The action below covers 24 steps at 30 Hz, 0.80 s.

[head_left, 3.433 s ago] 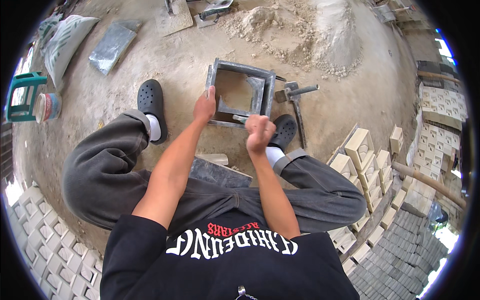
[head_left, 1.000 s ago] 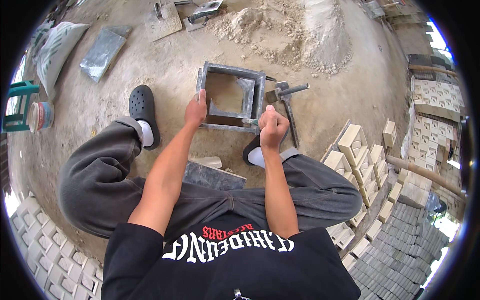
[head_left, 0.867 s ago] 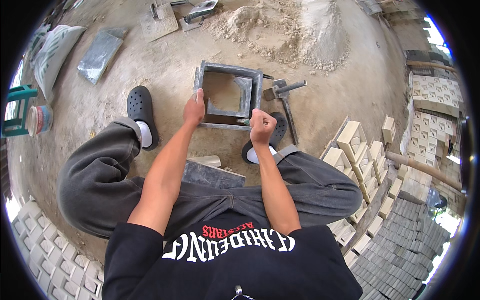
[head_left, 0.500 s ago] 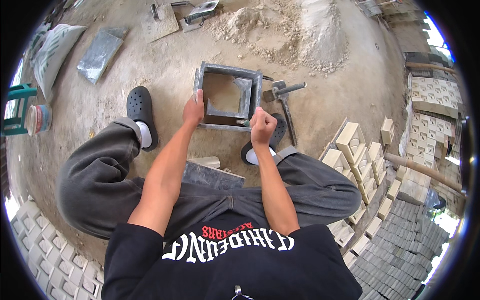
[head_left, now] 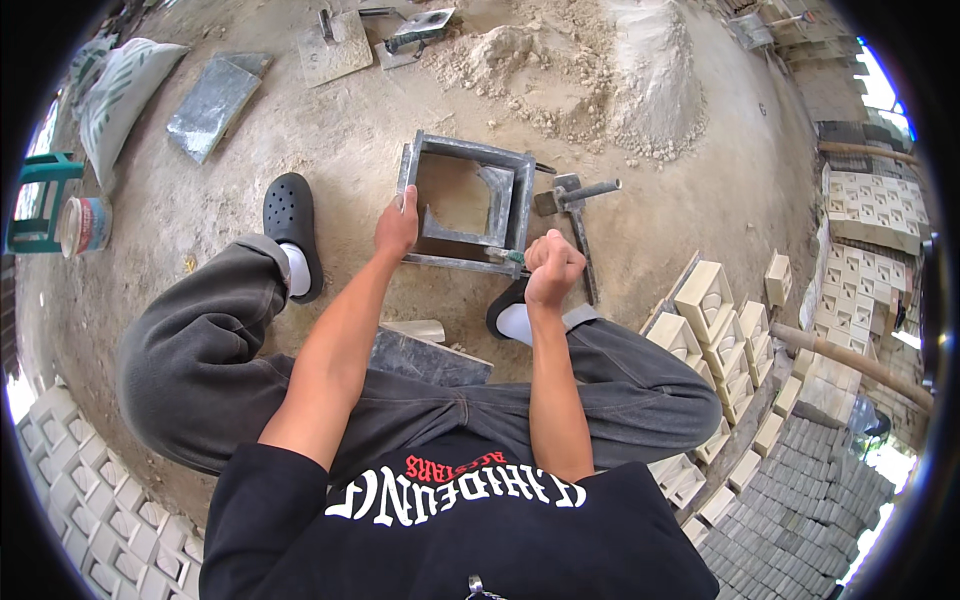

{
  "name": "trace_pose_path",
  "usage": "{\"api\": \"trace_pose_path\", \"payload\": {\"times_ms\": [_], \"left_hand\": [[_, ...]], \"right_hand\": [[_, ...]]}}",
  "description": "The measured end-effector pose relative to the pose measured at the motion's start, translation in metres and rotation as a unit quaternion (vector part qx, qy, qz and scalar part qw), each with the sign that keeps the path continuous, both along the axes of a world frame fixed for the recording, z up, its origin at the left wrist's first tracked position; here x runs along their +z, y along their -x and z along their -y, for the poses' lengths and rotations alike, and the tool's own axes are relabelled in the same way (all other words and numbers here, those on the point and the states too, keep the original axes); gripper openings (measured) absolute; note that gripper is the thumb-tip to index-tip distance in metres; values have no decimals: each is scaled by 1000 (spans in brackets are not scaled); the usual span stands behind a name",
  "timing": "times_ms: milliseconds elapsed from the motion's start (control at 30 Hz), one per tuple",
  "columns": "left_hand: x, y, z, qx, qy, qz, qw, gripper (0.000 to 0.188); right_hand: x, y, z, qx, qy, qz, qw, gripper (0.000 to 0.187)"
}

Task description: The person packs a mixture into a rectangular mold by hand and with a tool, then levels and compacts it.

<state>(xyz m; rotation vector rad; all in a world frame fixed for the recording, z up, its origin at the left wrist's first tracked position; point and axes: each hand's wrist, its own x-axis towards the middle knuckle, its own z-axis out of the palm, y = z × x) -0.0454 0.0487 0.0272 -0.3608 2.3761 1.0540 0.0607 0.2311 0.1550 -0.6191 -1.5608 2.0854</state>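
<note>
A square grey metal mould (head_left: pixel 470 145) with a smaller frame inside is tilted up in front of me, above the ground. My left hand (head_left: pixel 398 222) is closed round its left side, thumb along the edge. My right hand (head_left: pixel 555 268) makes a fist just off the mould's near right corner. From the fist a small brush (head_left: pixel 510 256) with a greenish part points left into the mould's near side; most of its handle is hidden in my fingers. Right of the mould lies a hammer-like tool (head_left: pixel 575 197) with a bar-shaped handle.
Pale powder (head_left: pixel 655 85) is heaped at the far right. Cast blocks (head_left: pixel 705 300) stand stacked to the right. Flat plates (head_left: pixel 212 105), a bucket (head_left: pixel 85 225) and a green stool (head_left: pixel 40 205) are on the left. A dark slab (head_left: pixel 430 357) lies between my legs, beside my clogs (head_left: pixel 290 225).
My right hand has drawn right and slightly down, pulling the brush toward the mould's near right corner. The left hand keeps its hold; the whole view has shifted a little.
</note>
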Motion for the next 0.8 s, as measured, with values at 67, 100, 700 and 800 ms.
{"api": "trace_pose_path", "payload": {"times_ms": [67, 100, 700, 800], "left_hand": [[-3, 1, -2, 3, -18, -14, 1000, 72], [-3, -2, -6, -1, -23, -15, 1000, 72], [-4, -3, -3, -13, -23, -22, 999, 72], [-2, 2, -2, -2, -22, -29, 999, 72]], "right_hand": [[-22, -4, 2, -7, -120, 37, 992, 43], [-36, -8, -3, 22, -99, 46, 994, 43], [-19, 0, 26, 29, -153, 51, 987, 42], [-16, 9, 25, 55, -138, 70, 986, 42]]}}
